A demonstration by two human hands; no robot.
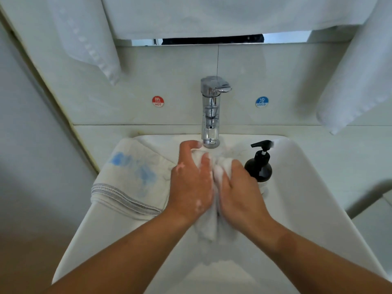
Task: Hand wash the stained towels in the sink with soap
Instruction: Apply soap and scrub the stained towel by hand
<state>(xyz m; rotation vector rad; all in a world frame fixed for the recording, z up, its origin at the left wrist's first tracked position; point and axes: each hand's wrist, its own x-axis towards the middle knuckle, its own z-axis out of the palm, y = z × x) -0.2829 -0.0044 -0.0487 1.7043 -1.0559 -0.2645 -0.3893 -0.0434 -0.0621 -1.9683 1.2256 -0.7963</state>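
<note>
A white soapy towel [209, 228] is bunched between my two hands over the white sink [301, 187], just below the chrome tap [210, 115]. My left hand [189, 183] grips its left side, with foam on the fingers. My right hand [237, 192] grips its right side, pressed close against the left. The towel's lower end hangs down into the basin. A second towel [131, 179], white with blue stains and a grey stitched band, lies draped over the sink's left rim. A black soap pump bottle [259, 164] stands on the sink just right of my right hand.
White towels hang at the upper left [84, 39] and upper right [356, 81], and a white cloth covers the mirror above. Red HOT [157, 101] and blue COLD [262, 102] stickers flank the tap on the tiled wall.
</note>
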